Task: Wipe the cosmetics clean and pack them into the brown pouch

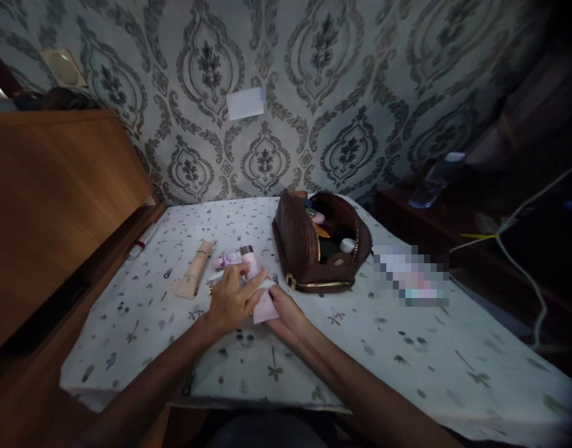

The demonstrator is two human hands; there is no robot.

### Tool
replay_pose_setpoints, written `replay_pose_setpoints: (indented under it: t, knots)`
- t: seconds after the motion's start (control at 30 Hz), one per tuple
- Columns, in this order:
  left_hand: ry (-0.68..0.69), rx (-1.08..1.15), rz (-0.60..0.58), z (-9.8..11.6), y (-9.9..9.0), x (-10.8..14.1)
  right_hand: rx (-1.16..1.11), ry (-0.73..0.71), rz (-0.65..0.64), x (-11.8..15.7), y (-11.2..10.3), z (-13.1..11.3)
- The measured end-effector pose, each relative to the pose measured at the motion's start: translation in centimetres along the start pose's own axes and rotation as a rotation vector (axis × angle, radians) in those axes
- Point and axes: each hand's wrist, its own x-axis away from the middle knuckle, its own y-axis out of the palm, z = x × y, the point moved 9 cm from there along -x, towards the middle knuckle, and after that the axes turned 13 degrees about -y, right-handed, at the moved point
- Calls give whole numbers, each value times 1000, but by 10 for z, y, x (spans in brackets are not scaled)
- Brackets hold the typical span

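A pink tube with a dark cap end is held near the middle of the table. My right hand is closed round its lower part, thumb on top. Across its upper side lies my left hand, fingers bent and touching it. A short pink and purple item lies just beyond my left hand. To the left rests a beige tube. The open brown bag stands right of my hands, with a white-capped item and other small things inside.
The patterned cloth covers the table. A white and red tube lies at its left edge, beside a wooden cabinet. At the right are a blurred-out flat item, a clear bottle and a pale cable.
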Motion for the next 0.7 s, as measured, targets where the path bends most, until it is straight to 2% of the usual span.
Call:
replay_pose_setpoints:
  t: [0.2,0.3,0.37,0.47,0.6,0.7]
  knots:
    - [-336,147,51,-59,-7,-39,108,92,-41,17,9,2]
    - [-401,244,57,-65,-4,-39,98,114,14,16,5,1]
    - [-382,272,38,-56,0,-32,84,123,65,12,-2,3]
    - [-321,309,-25,-31,4,-15,68,68,128,5,-13,2]
    - [-182,366,-167,10,4,7,76,-24,106,-1,-16,-4]
    - [-116,392,-191,24,-3,14,99,-93,147,0,-21,-10]
